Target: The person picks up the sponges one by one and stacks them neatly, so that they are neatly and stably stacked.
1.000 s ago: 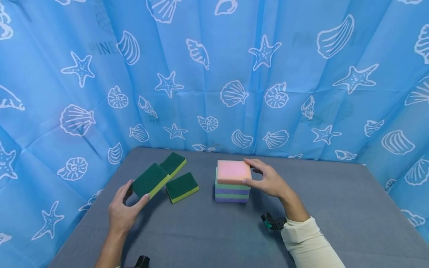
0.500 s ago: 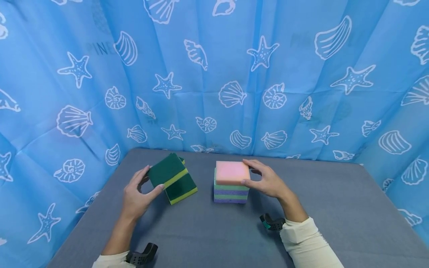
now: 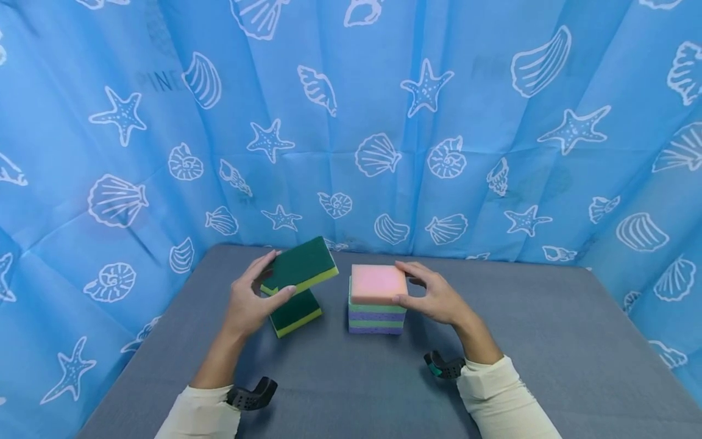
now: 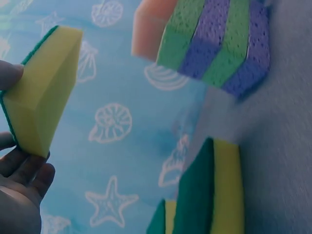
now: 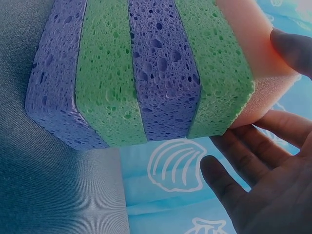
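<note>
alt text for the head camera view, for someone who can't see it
A person's left hand holds a green and yellow sponge in the air above another one on a grey table. The right hand grips the pink top sponge of a green and purple stack, before a blue seashell curtain.

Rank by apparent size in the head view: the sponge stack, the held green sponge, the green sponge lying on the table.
1. Sponge stack, largest.
2. Held green sponge in the left hand.
3. Lying green sponge: looks smallest, but partly hidden, so 2 and 3 are unsure.
</note>
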`<state>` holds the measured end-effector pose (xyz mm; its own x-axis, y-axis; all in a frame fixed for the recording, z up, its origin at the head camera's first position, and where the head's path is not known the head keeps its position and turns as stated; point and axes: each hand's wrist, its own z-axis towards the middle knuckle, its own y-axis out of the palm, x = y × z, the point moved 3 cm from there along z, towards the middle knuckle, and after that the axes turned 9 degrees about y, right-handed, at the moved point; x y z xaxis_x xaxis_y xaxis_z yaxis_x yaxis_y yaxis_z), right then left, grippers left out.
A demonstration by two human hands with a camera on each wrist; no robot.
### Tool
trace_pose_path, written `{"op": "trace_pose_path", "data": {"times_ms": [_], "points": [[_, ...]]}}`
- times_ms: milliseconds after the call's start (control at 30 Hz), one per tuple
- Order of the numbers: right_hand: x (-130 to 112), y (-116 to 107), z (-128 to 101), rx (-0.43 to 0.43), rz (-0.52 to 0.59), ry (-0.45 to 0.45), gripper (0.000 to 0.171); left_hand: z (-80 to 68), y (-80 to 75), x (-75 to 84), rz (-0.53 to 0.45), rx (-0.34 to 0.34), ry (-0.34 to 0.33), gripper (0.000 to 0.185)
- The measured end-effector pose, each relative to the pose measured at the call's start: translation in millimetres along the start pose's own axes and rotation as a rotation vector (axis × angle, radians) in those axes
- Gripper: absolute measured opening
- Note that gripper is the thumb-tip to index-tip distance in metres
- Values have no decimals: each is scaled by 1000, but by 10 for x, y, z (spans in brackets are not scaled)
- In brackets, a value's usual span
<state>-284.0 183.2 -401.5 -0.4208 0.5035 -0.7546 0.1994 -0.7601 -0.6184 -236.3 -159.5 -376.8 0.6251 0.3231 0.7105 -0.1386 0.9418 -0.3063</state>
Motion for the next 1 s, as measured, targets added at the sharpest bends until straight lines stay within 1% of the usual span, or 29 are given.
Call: {"op": "trace_pose_path", "data": {"times_ms": [33, 133, 267, 333, 433, 533, 667, 700, 933, 1000], "points": [[-5, -4, -2, 1, -2, 0, 69, 33, 34, 31, 3, -14, 11, 69], [-5, -8, -1, 1, -8, -3, 69, 125, 128, 214, -7, -54, 45, 67], [-3, -2, -2, -6, -10, 3, 70, 208, 236, 402, -24, -94, 76, 65], [-3, -1, -4, -6, -8, 7, 70, 230, 294, 365, -36, -108, 74, 66], [2, -1, -8, -4, -7, 10, 69, 252, 386, 244, -50, -130, 71, 69], [-2, 3, -11, -4, -1, 13, 69, 266, 470, 116, -85, -144, 72, 71], [-4, 9, -10, -8, 5, 16, 69, 294, 554, 101, -114, -164, 100, 72], [-1, 8, -9, -8, 6, 16, 69, 305, 574, 121, -116, -171, 102, 72], [19, 0, -3, -16, -1, 17, 69, 374, 663, 500, -111, -227, 80, 65], [25, 2, -1, -11, -1, 22, 69, 388, 707, 515, -110, -239, 80, 65]]}}
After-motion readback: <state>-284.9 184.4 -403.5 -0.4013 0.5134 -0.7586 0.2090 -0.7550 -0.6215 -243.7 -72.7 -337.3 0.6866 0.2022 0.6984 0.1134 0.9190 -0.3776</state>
